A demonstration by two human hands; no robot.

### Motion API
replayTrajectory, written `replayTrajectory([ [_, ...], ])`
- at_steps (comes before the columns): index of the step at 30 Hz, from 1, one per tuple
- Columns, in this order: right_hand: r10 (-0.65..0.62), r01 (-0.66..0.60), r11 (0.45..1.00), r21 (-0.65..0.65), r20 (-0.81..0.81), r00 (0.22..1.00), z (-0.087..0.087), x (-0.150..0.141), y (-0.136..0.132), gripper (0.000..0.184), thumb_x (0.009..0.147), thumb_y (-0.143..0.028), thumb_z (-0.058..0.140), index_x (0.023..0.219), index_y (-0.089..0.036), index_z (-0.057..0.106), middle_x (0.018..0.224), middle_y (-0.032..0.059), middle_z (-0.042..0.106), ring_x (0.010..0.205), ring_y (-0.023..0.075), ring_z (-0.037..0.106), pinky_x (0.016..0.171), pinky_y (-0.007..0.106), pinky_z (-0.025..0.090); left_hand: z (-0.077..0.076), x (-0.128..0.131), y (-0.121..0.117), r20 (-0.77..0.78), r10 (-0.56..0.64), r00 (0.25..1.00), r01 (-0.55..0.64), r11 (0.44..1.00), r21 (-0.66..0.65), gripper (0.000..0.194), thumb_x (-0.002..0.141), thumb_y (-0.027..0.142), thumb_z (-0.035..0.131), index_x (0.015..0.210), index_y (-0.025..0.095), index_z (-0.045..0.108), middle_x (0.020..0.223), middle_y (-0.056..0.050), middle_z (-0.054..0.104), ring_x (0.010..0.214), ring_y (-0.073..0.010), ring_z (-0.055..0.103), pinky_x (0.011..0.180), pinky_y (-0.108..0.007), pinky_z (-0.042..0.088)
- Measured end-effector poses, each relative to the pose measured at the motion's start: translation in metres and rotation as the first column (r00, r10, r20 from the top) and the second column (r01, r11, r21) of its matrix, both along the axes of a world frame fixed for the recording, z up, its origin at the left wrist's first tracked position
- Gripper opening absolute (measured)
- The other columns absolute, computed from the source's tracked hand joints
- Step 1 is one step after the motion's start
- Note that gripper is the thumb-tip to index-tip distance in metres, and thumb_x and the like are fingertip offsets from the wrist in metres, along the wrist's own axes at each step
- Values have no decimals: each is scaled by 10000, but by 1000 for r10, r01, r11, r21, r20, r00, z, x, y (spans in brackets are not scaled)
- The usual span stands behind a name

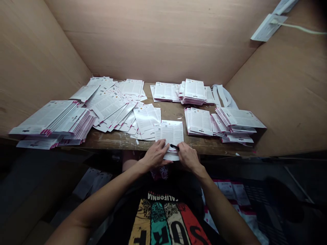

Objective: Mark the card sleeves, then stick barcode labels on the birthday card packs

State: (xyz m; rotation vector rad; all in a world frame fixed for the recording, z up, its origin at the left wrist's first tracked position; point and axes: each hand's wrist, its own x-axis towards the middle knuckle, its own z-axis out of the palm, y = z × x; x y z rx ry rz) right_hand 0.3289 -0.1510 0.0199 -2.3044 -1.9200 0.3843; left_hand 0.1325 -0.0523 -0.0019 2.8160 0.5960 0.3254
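A white printed packet [172,131] lies at the front edge of the table, its lower end reaching slightly past that edge. My left hand [157,153] grips the lower left side of this packet, fingers on its top face. In my right hand [188,154] is a slim black pen-like tool [174,146], pointing left across the packet's lower part. The right fingers are closed round it and also touch the packet's right edge. Whether the tool is a pen or a cutter I cannot make out.
Loose packets [107,105] spread over the left, beside a thick stack [51,117]. More stacks stand at the back [194,90] and right [240,119], near a white strip [224,95]. Wooden panels enclose the table [168,110]; a power strip [269,27] hangs upper right.
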Motion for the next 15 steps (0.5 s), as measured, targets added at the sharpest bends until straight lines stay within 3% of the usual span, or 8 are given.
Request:
replayTrajectory([
  [3, 139, -150, 988, -43, -195, 971, 12, 10, -11, 153, 1000, -156, 459, 1029, -175, 609, 1033, 91, 679, 887, 202, 601, 735, 278, 412, -2, 2, 3, 44, -31, 999, 33, 999, -39, 804, 799, 649, 795, 1350, 123, 541, 1433, -239, 522, 1399, -408, 469, 1158, -516, 441],
  [4, 232, -274, 959, -71, -351, 907, 17, 15, -16, 143, 1015, -207, 477, 976, -179, 611, 965, 64, 675, 843, 190, 587, 728, 270, 420, -2, 2, 4, 59, -49, 997, 52, 997, -51, 797, 796, 635, 804, 1349, 127, 538, 1441, -234, 525, 1409, -404, 465, 1165, -516, 438],
  [6, 334, -492, 868, -73, -647, 686, 25, 27, -26, 229, 1027, -347, 536, 885, -185, 616, 834, 15, 642, 769, 168, 560, 698, 253, 432, -2, 2, 6, 87, -84, 993, 90, 994, -64, 801, 785, 633, 814, 1350, 137, 536, 1468, -225, 520, 1418, -402, 460, 1182, -528, 424],
  [7, 325, -510, 859, -46, -722, 611, 27, 31, -29, 270, 1018, -404, 567, 873, -184, 624, 802, 5, 628, 752, 165, 556, 688, 250, 437, -1, 2, 7, 96, -95, 991, 102, 992, -68, 812, 775, 642, 819, 1349, 141, 538, 1484, -224, 513, 1420, -404, 457, 1189, -537, 416],
  [8, 293, -448, 894, -13, -738, 607, 27, 34, -31, 288, 1002, -440, 597, 881, -182, 637, 795, 5, 625, 750, 167, 558, 687, 253, 442, 0, 1, 7, 101, -102, 990, 109, 991, -71, 822, 765, 653, 823, 1345, 144, 541, 1491, -224, 512, 1421, -407, 455, 1192, -544, 412],
  [10, 180, -169, 982, 78, -635, 752, 20, 34, -28, 278, 962, -458, 659, 930, -182, 665, 825, 21, 636, 773, 183, 575, 715, 272, 449, 1, 1, 8, 99, -103, 990, 110, 992, -69, 823, 754, 662, 828, 1332, 146, 549, 1474, -221, 532, 1417, -412, 454, 1192, -552, 411],
  [12, 55, 25, 985, 169, -451, 891, 9, 28, -19, 269, 929, -452, 704, 980, -188, 688, 889, 44, 658, 798, 198, 591, 743, 289, 444, 1, 2, 8, 89, -95, 991, 101, 993, -64, 814, 746, 647, 843, 1313, 138, 556, 1454, -222, 547, 1401, -412, 464, 1188, -547, 418],
  [15, 31, 25, 984, 179, -303, 952, 0, 17, -8, 208, 972, -384, 647, 983, -184, 703, 950, 59, 680, 801, 193, 597, 734, 287, 425, 3, 4, 8, 84, -82, 993, 88, 993, -73, 803, 732, 627, 863, 1288, 133, 562, 1434, -221, 559, 1379, -401, 480, 1182, -540, 428],
])
